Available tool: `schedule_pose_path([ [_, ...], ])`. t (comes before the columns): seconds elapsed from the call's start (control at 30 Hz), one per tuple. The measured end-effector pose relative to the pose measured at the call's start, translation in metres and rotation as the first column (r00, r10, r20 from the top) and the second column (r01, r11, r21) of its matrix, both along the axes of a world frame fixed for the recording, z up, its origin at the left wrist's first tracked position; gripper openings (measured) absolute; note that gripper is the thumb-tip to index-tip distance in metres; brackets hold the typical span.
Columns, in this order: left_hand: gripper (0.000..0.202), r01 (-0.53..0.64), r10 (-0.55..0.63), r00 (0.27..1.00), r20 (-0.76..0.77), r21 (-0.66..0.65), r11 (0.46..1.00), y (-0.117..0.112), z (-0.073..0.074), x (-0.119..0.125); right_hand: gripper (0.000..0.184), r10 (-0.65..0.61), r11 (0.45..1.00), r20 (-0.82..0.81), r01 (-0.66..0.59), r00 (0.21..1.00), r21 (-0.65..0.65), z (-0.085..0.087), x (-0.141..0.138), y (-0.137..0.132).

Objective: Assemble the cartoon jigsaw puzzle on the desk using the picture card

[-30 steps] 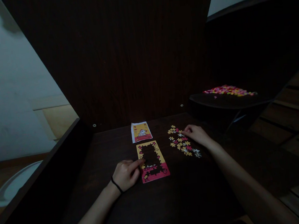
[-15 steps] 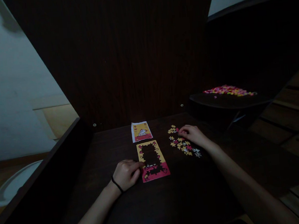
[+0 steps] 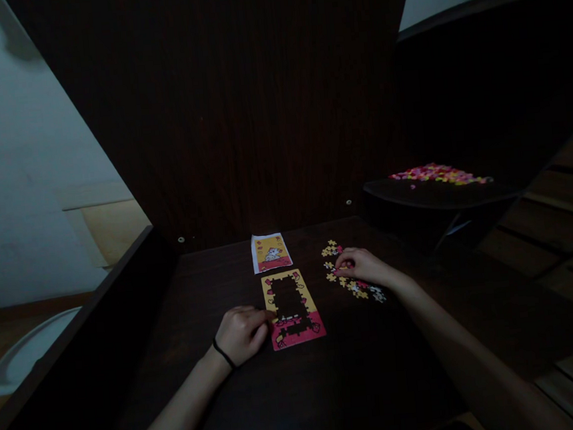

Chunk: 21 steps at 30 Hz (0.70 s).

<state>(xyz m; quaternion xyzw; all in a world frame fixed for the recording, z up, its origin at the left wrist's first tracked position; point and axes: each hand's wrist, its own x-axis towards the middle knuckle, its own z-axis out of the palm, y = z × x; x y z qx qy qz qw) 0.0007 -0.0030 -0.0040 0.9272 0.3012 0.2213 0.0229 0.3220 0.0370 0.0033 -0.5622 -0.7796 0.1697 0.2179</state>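
Note:
A partly assembled jigsaw puzzle [image 3: 307, 335] lies on the dark table, its yellow and pink border joined around an unfilled middle with a strip of pieces across it. My left hand [image 3: 241, 334], a black band on its wrist, rests at the left edge; its forefinger stretches onto the border. Over the loose puzzle pieces [image 3: 358, 290], yellow, pink and whitish, my right hand [image 3: 364, 265] has its thumb and fingers closed on what looks like a pink piece. Behind the puzzle lies a reference picture [image 3: 272, 252] of a white animal on yellow and pink.
An upright dark panel [image 3: 257, 110] stands behind the table, and a low side board [image 3: 78, 354] runs along the left. On a dark curved seat [image 3: 445, 198] at the right lies a heap of small colourful pieces [image 3: 438, 173]. A pale round object [image 3: 27, 351] is at lower left.
My right hand has come slightly toward me and left over the loose pieces, its fingertips now lower in the pile. My left hand and the puzzle are unmoved.

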Motion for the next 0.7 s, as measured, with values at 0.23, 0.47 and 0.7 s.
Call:
schedule_pose_path([
  [0.23,0.028,-0.005,0.005,1.0,-0.009,0.005,1.0,0.001,-0.0009,-0.0008,0.018,0.012,0.998,-0.057,-0.015,0.998,-0.063,-0.0037,0.0016,0.0002],
  [0.47,0.028,0.005,-0.005,1.0,-0.007,0.005,1.0,0.0015,-0.0017,-0.0009,0.019,-0.004,0.991,-0.095,-0.008,0.995,-0.133,-0.0039,0.0017,0.0],
  [0.7,0.028,-0.011,0.011,1.0,-0.009,-0.012,1.0,0.0008,-0.0011,-0.0009,0.014,-0.007,0.988,-0.101,-0.009,0.995,-0.156,-0.001,0.0002,-0.0021],
])
